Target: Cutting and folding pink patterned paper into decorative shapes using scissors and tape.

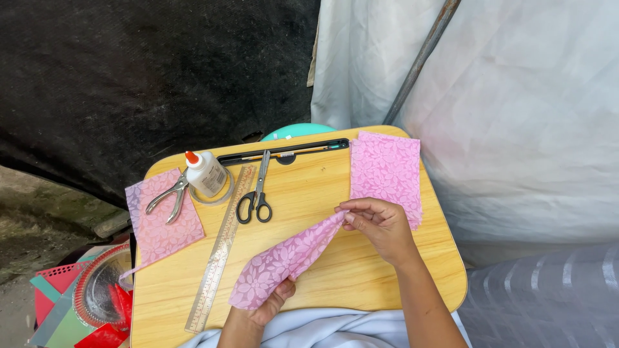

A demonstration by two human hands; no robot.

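Left hand (pixel 267 304): fingers clamped on wide lower end of pink cone (pixel 287 258). Cone: rolled flowered sheet above wooden table (pixel 361 270), long axis diagonal, narrow tip pointing up-right. Right hand (pixel 377 225): fingers pinched together on that tip. Beyond: ruler (pixel 220 248), scissors (pixel 255 196), pliers (pixel 169 196), glue bottle (pixel 206 173), pink sheet (pixel 385 171).

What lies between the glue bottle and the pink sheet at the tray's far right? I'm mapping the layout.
In the head view, black-handled scissors lie between the glue bottle and the pink sheet; otherwise bare wooden tray.
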